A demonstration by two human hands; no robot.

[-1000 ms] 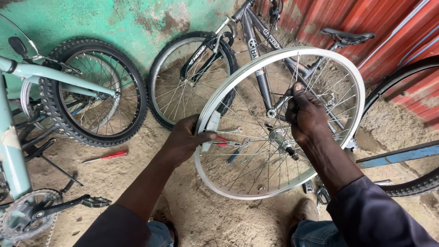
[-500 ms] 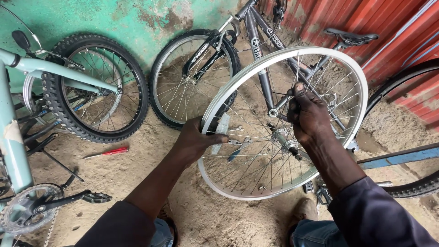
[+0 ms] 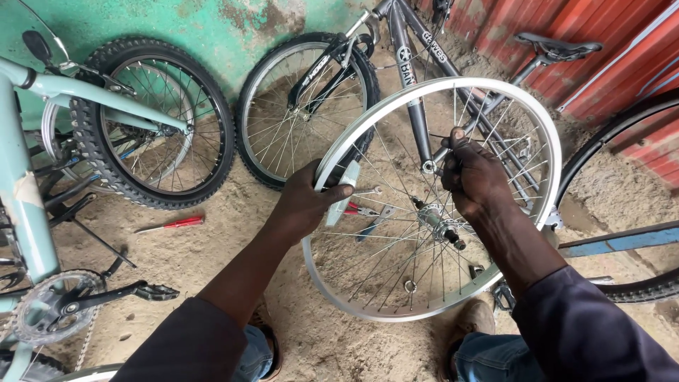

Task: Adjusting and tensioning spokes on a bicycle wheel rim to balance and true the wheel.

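Left hand (image 3: 305, 205) curled shut over the left side of the bare silver wheel rim (image 3: 537, 134), thumb lying along the outer edge and fingers wrapped in behind. Right hand (image 3: 475, 177) closed among the spokes (image 3: 396, 262) just above the hub (image 3: 437, 225), fingertips pinched together on something too small to tell, thumb pointing up. Rim held upright between both hands, tilted slightly toward the camera, its lower edge hanging just above the sandy ground (image 3: 212, 247) between the knees. Dark sleeves and blue jeans at the bottom edge.

Seen through the spokes, lying on the sand: pliers with red handles (image 3: 361, 210) and a silver wrench (image 3: 375, 221). Farther left on the ground, a red-handled screwdriver (image 3: 173, 224). Beyond the rim, a dark bicycle (image 3: 403, 56) leaning at the green wall (image 3: 212, 28), front wheel just behind the rim's upper left. At far left, a pale blue bicycle (image 3: 28, 205) with a knobby tyre (image 3: 159, 120), chainring and pedal low down. At right, a red corrugated wall (image 3: 622, 49) and the arc of another tyre (image 3: 636, 127).

Compared with half a second ago: same grip on both sides, rim and hands nearly unmoved, rim shifted only slightly in view.
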